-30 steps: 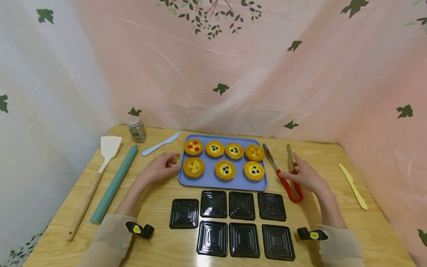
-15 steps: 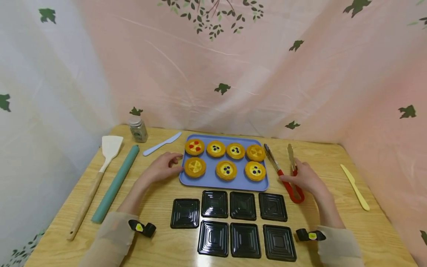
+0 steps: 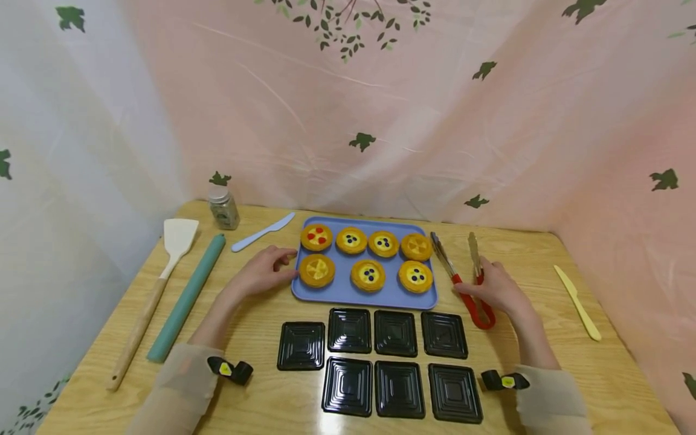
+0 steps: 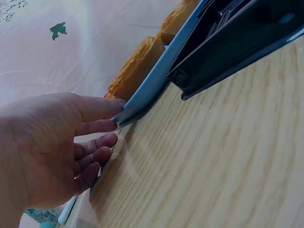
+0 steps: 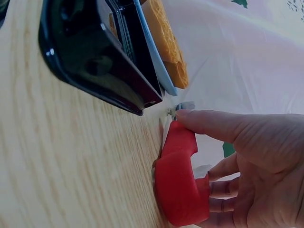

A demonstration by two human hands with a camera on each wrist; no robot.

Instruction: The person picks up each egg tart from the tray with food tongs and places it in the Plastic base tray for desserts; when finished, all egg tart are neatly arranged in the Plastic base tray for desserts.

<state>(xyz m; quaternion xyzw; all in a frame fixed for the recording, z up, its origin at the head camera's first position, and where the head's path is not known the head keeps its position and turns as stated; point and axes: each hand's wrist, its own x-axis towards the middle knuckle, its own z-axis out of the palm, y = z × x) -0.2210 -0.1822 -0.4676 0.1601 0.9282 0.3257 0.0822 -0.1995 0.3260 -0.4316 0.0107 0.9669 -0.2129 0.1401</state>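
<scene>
The right hand (image 3: 497, 289) spans a pair of tongs (image 5: 176, 187), thumb on one red arm and fingers against the other; the tongs stand wide apart, with nothing between their tips, and seem to rest on the table (image 3: 255, 320); the left hand (image 3: 263, 275) is half open, its fingers loosely bent, thumb and forefinger at the edge of the blue tray (image 3: 339, 289), with no firm hold to be seen. The tray lies between the two hands and bears seven tarts (image 3: 368, 276); one sits just beside the left thumb, another to the left of the right hand, beyond the closer arm of the tongs.

The likeliest trouble, I judge, is a slip; with the grip spread this wide, uneven pressure could let one arm spring free or twist the pair; a swing leftward from the right hand could knock a tip into the tray and jolt the tarts; too low a lift might drag the red loop over the nearest black dish (image 3: 443, 335), on the body side of that hand; a push from the left thumb might slide the tray, which looks simply set down; a hard squeeze round any tart could dent it or shoot it loose.
</scene>
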